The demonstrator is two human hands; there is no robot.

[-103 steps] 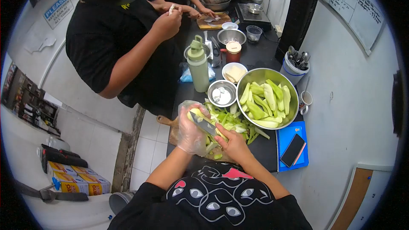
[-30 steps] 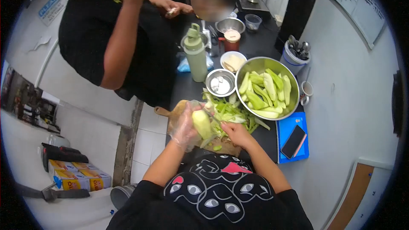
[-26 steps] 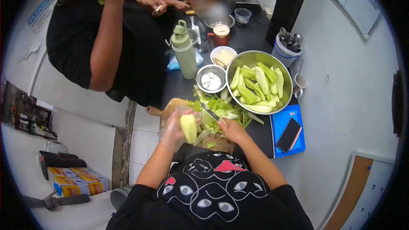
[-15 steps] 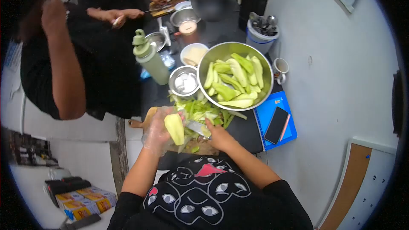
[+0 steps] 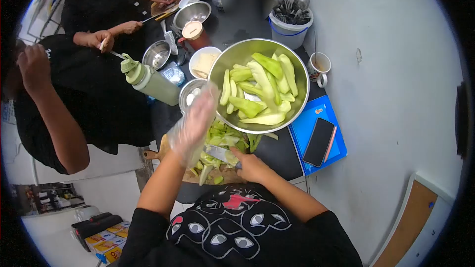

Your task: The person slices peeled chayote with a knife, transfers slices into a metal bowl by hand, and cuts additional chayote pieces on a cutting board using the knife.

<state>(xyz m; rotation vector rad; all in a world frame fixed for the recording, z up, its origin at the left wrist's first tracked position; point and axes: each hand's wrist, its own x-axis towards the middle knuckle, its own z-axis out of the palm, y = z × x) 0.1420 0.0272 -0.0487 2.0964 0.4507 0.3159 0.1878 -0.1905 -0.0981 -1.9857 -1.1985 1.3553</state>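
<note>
My left hand [image 5: 194, 124], in a clear plastic glove, is raised beside the large steel bowl [image 5: 217, 118]. It is blurred, but its fingers look stretched out and no piece shows in it. Inside the bowl lie several long, peeled pale-green pieces [image 5: 264, 81]; one near the middle is smeared by motion. My bare right hand [image 5: 253, 168] is wrapped round the handle of a knife [image 5: 216, 153], whose wide blade points left over the peelings. Green peelings [image 5: 225, 133] are heaped on and behind a wooden cutting board [image 5: 230, 174].
A small steel bowl [image 5: 185, 100] with white items is partly behind my left hand. Around stand a green bottle [image 5: 156, 84], a mug [image 5: 319, 65] and a cutlery bucket [image 5: 292, 32]. A phone [image 5: 319, 142] lies on a blue notebook [image 5: 302, 118]. Two people are at the left.
My left hand has moved up and right to the bowl; the peeled piece it held has left it. My right hand keeps the knife over the board. The view has shifted slightly.
</note>
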